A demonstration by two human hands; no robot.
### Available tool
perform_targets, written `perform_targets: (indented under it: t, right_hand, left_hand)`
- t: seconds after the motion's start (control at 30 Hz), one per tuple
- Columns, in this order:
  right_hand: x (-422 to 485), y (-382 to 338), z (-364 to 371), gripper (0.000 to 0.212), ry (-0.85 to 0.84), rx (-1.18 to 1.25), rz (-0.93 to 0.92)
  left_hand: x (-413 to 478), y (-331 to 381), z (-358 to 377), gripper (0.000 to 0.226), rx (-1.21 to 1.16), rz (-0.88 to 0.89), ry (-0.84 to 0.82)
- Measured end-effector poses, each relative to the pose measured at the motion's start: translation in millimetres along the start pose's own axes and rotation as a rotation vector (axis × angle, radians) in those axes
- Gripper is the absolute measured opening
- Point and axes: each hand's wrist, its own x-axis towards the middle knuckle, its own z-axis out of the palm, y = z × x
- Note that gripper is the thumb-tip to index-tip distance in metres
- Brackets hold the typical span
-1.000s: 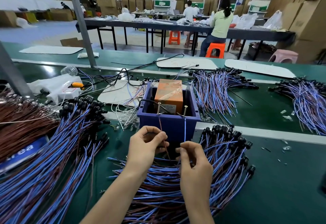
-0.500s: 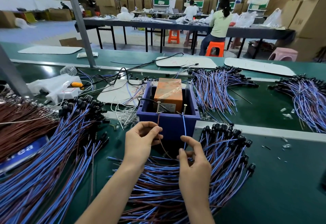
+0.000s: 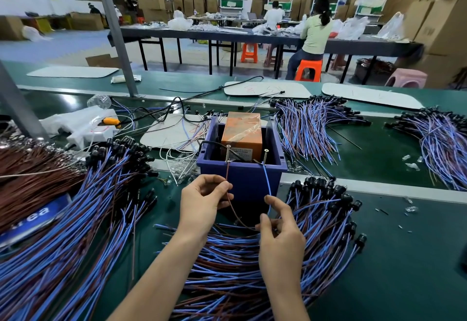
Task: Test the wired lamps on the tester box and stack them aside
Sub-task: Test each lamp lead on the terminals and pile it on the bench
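Observation:
The tester box (image 3: pixel 242 181) is a blue bin holding an orange block (image 3: pixel 242 131), with two upright screws on its near rim. My left hand (image 3: pixel 202 207) pinches a brown wire (image 3: pixel 228 176) whose tip touches the left screw (image 3: pixel 228 152). A blue wire (image 3: pixel 267 181) runs up to the right screw (image 3: pixel 265 155), pinched by my right hand (image 3: pixel 280 240). Both wires loop down between my hands; the lamp on them is hidden. Under my wrists lies a fan of wired lamps (image 3: pixel 316 219) with black sockets.
A big stack of blue and brown wired lamps (image 3: pixel 75 219) fills the left. More piles lie behind the box at the right (image 3: pixel 310 128) and far right (image 3: pixel 442 144). A white bag with an orange tool (image 3: pixel 108 121) sits left. People work at tables behind.
Both hands have lowered slightly and spread apart along the two wires; the wire tips stay up at the two screws on the box rim.

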Motion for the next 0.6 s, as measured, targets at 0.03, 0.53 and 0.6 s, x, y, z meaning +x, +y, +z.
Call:
perform_targets:
  t: [0.03,0.53,0.6]
  right_hand:
    - [0.3,0.4,-0.2,0.033,0.001,0.0,0.005]
    - [2.3,2.4,0.1,0.04,-0.02,0.029,0.035]
    - [2.8,2.0,0.1,0.036,-0.025,0.041,0.023]
  left_hand:
    - [0.0,0.1,0.1,0.009,0.003,-0.001,0.002]
    - [3.1,0.5,-0.6,0.012,0.035,-0.011,0.023]
    - [1.8,1.6,-0.9,0.011,0.04,-0.008,0.016]
